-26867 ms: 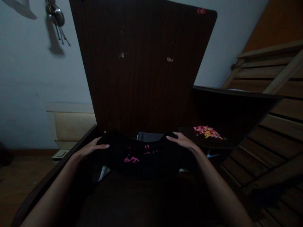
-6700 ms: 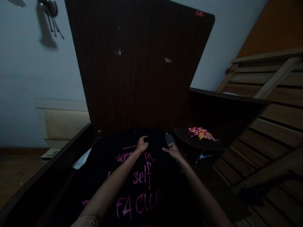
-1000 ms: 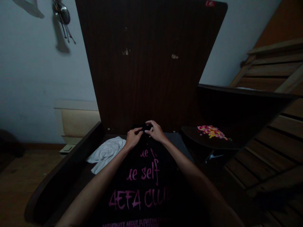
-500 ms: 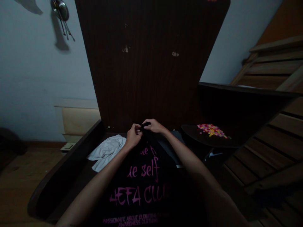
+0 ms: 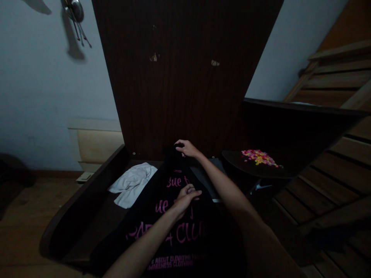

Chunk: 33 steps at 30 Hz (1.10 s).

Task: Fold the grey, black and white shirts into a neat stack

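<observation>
A black shirt [image 5: 162, 185] with pink lettering narrows to a peak in the middle and spreads wide towards me. At that peak my right hand [image 5: 185, 148] pinches the dark cloth between thumb and fingers. My left hand [image 5: 187, 197] is over the printed front, lower down, covering part of the lettering. Its fingers are loosely bent and the thumb stands apart, with nothing visible between them. Left of the shirt lies a crumpled white cloth [image 5: 135, 181].
Behind rises a tall dark wooden panel [image 5: 185, 96]. A dark raised side edge [image 5: 84, 197] runs along the left. Pink and yellow petal-like pieces [image 5: 261, 157] lie on a dark shelf [image 5: 240, 166] at right, near wooden slats [image 5: 339, 158].
My left hand has left the shirt's peak and moved down and right over the lettering. My right hand stays at the peak. The shirt's left side has spread wider.
</observation>
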Tool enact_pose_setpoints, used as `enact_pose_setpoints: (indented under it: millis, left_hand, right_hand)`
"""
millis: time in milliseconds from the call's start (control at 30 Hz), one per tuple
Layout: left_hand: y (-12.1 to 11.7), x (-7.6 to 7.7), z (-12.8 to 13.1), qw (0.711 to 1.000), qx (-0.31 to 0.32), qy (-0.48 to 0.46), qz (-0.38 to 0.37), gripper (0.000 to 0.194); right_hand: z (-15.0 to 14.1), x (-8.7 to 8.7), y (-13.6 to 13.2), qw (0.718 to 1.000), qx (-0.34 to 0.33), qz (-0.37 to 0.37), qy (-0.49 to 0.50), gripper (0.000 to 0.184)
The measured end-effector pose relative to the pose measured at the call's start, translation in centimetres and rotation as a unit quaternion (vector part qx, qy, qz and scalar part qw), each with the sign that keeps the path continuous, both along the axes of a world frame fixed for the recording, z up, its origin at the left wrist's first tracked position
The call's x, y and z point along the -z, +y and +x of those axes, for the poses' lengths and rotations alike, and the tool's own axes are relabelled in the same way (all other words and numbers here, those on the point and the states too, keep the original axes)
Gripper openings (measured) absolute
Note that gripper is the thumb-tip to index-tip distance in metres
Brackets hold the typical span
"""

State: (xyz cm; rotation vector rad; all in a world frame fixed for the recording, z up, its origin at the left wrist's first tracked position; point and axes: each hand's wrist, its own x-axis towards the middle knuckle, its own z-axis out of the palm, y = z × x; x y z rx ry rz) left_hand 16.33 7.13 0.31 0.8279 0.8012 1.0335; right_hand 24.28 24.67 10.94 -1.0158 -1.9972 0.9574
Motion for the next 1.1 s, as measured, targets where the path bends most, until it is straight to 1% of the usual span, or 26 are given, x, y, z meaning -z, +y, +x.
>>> enact_pose_setpoints:
  millis: [67,100,167,200,267,367,433,500,567,633,667,733,767,833,867,933,967,1033,1100]
  left_hand:
    - [-0.3,-0.1,0.0,0.991,0.012,-0.112,-0.071,0.035]
    - [-0.4,-0.2,-0.2,0.983,0.027,-0.151,-0.103,0.034]
    - [-0.7,-0.2,-0.5,0.969,0.042,-0.19,-0.149,0.029]
    - [-0.8,-0.1,-0.5,0.968,0.029,-0.193,-0.155,0.027]
    - [-1.1,0.4,-0.5,0.973,-0.038,-0.18,-0.141,0.031]
    - [-1.8,1.3,-0.1,0.972,-0.158,-0.137,-0.102,0.049]
    - [-2.3,1.8,0.1,0.971,-0.205,-0.1,-0.077,0.053]
    - [-2.7,2.0,0.0,0.969,-0.238,-0.049,-0.041,0.054]
    - [-3.0,2.0,-0.3,0.963,-0.269,0.02,0.011,0.051]
    - [-3.2,1.8,-0.9,0.945,-0.3,0.098,0.085,0.044]
    - [-3.3,1.6,-1.3,0.931,-0.313,0.138,0.129,0.04]
    - [-3.5,1.3,-2.0,0.894,-0.331,0.213,0.215,0.036]
    - [-3.5,1.1,-2.4,0.874,-0.336,0.247,0.248,0.037]
    - [-3.5,0.8,-3.1,0.842,-0.343,0.3,0.289,0.042]
    - [-3.5,0.7,-3.4,0.831,-0.346,0.319,0.298,0.045]
    - [-3.3,0.5,-4.0,0.818,-0.345,0.342,0.307,0.047]
    - [-3.1,0.3,-4.2,0.814,-0.342,0.35,0.312,0.044]
    - [-2.8,0.0,-4.6,0.806,-0.331,0.366,0.328,0.036]
    - [-2.6,-0.4,-5.0,0.789,-0.324,0.388,0.349,0.028]
  right_hand:
    - [0.2,0.0,0.1,1.0,0.004,-0.003,0.005,0.015]
    - [0.4,0.1,0.2,1.0,0.004,-0.004,0.009,0.015]
    - [0.6,0.2,0.4,1.0,0.001,-0.006,0.017,0.015]
    - [0.8,0.3,0.5,1.0,0.001,-0.006,0.021,0.015]
    - [1.0,0.5,0.7,1.0,0.004,-0.007,0.029,0.015]
    - [1.3,0.8,1.0,0.999,0.008,-0.007,0.043,0.014]
    - [1.5,0.9,1.1,0.998,0.01,-0.006,0.055,0.014]
    - [1.7,1.0,1.3,0.998,0.014,-0.007,0.066,0.015]
    - [1.9,1.1,1.4,0.997,0.019,-0.01,0.071,0.016]
    - [2.2,1.2,1.5,0.997,0.024,-0.013,0.069,0.018]
    - [2.2,1.3,1.6,0.997,0.027,-0.013,0.069,0.018]
    - [2.4,1.4,1.6,0.997,0.031,-0.013,0.068,0.017]
    - [2.4,1.5,1.6,0.997,0.034,-0.014,0.069,0.017]
    - [2.5,1.6,1.6,0.997,0.039,-0.015,0.07,0.017]
    - [2.6,1.7,1.6,0.997,0.04,-0.015,0.07,0.017]
    - [2.6,1.8,1.6,0.997,0.042,-0.015,0.071,0.017]
    - [2.7,1.9,1.6,0.996,0.042,-0.014,0.071,0.018]
    - [2.7,1.9,1.7,0.996,0.045,-0.013,0.072,0.019]
    - [2.7,2.0,1.7,0.996,0.048,-0.011,0.074,0.02]
